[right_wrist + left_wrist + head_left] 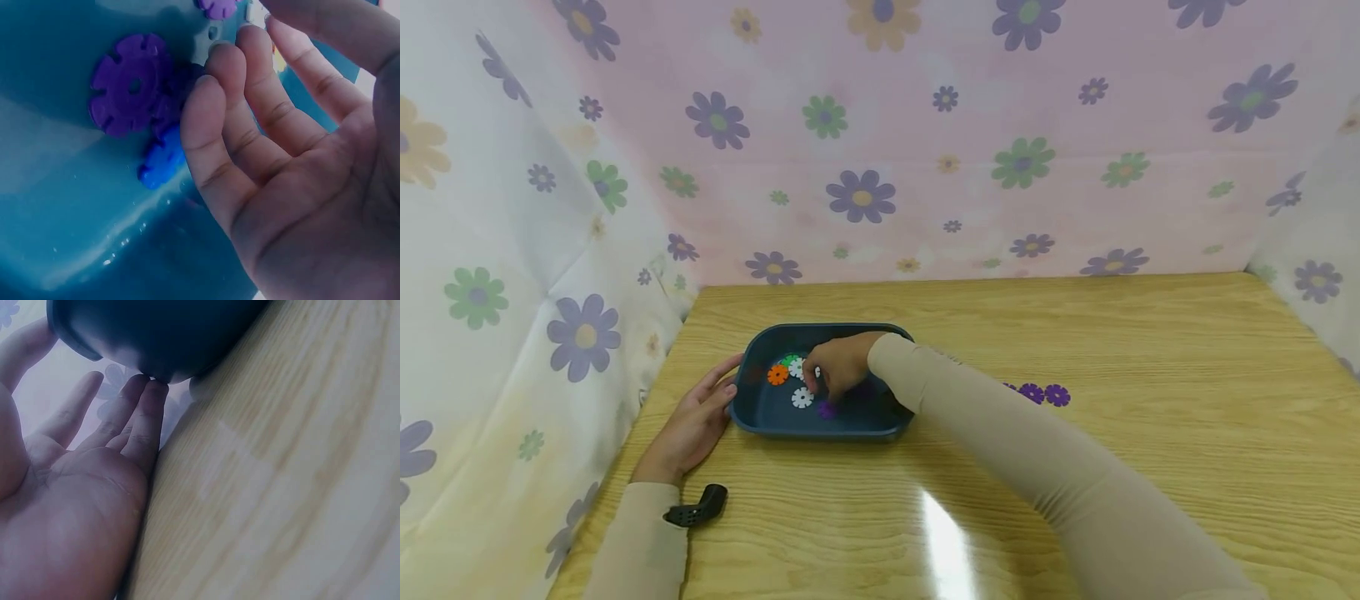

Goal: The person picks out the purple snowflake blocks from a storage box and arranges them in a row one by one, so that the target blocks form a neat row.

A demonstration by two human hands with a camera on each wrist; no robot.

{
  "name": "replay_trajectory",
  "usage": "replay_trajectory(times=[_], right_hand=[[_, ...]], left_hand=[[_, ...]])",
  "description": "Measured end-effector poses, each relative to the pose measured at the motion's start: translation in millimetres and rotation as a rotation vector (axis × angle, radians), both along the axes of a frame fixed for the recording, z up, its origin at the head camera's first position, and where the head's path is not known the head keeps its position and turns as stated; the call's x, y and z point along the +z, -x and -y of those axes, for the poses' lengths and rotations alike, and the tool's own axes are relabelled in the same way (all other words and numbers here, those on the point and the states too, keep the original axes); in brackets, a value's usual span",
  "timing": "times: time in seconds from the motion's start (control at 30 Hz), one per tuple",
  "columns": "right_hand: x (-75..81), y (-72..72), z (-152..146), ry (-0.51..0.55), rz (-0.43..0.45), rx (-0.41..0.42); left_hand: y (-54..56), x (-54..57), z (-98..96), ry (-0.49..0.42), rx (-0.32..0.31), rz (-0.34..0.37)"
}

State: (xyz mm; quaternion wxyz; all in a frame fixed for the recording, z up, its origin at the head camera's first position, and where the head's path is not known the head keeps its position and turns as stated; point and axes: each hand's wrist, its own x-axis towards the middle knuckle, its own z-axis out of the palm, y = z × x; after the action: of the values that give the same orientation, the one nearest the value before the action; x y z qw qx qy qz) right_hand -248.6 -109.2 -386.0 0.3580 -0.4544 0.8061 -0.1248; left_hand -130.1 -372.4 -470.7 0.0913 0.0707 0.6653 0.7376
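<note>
1. A dark blue tray (767,412), rectangular with rounded corners, is being supported upright by the wooden tabletop (1150,350).
2. Towards the tray's left, an orange disc (777,375), notched all round, is being shown flat; beside it, a green disc (788,360) is being partly covered by a white disc (797,367).
3. A second white disc (802,397) (its central hole visible) is being displayed nearer the front.
4. A large purple disc (128,87) and a partly hidden blue disc (162,159) are also being contained.
5. Outside, to the right, purple discs (1057,395) are being lined up side by side.
</note>
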Motion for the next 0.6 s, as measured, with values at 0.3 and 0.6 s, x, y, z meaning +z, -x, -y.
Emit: replay_trajectory(times=[0.3,0.6], right_hand=[[-8.8,-7.8,4,-0.033,-0.098,0.003],[-11.5,-12.0,6,-0.039,-0.126,-0.003]], left_hand=[[0.6,-2.2,0.2,0.002,-0.001,-0.008],[0.7,-3.3,1.1,0.003,-0.001,-0.012]])
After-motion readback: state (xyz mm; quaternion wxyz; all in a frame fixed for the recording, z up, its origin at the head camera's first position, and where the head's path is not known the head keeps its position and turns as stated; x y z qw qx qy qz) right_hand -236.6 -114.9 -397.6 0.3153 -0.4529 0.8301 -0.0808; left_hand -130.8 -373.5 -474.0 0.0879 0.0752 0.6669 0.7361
